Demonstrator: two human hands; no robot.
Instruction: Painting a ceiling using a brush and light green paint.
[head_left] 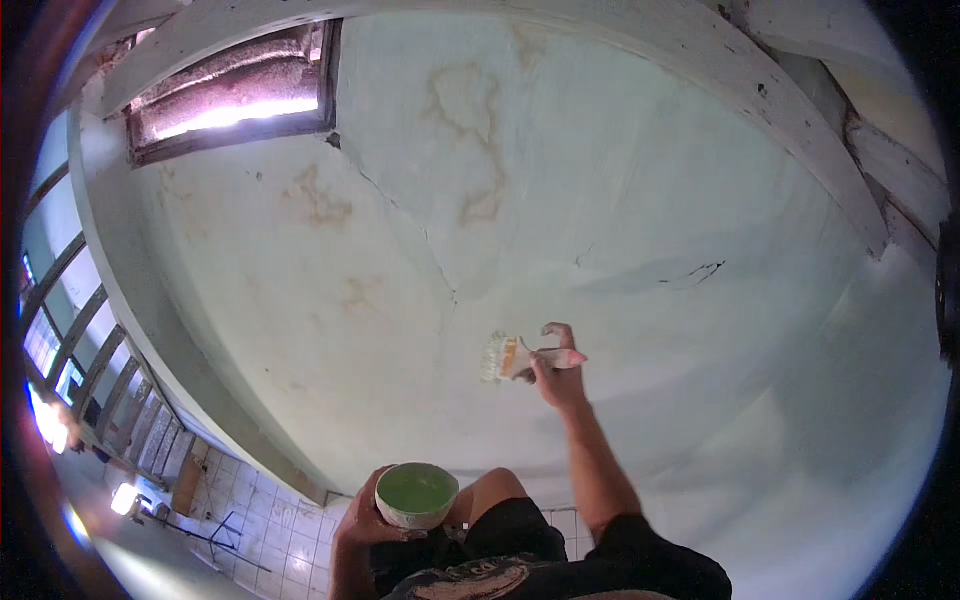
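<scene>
"Pale greenish wall (pixel 620 150), brown stains (pixel 328 207) spread over it, a small window (pixel 235 90) at the upper left. Where's your brush?"

"Out in front of me, by the lower middle of the wall. The wide brush (pixel 522 355) lies sideways, bristles (pixel 494 357) to the left. My right hand (pixel 558 378) is clamped round its handle (pixel 568 358), one finger curled free above. Whether the bristles touch the wall, I can't tell."

"And the other hand?"

"My left hand (pixel 372 515) is wrapped round the bowl (pixel 415 520), low down beside my knee (pixel 495 488). Its inside shows green; how full it is, I can't judge."

"How would you work it well?"

"Loose wrist, I'd say, a brush lightly loaded and wiped on the bowl, and long strokes overlapping while the edge is wet. Dabbing the tips into the cracks (pixel 425 238) would likely help, with the bowl held level and near."

"Any brands or writing?"

"None I can make out on brush or bowl. My dark shirt (pixel 660 560) carries a pale print (pixel 475 580), partly cut off by the lower edge. Those dark marks (pixel 708 271) on the right look like cracks, not letters."
</scene>
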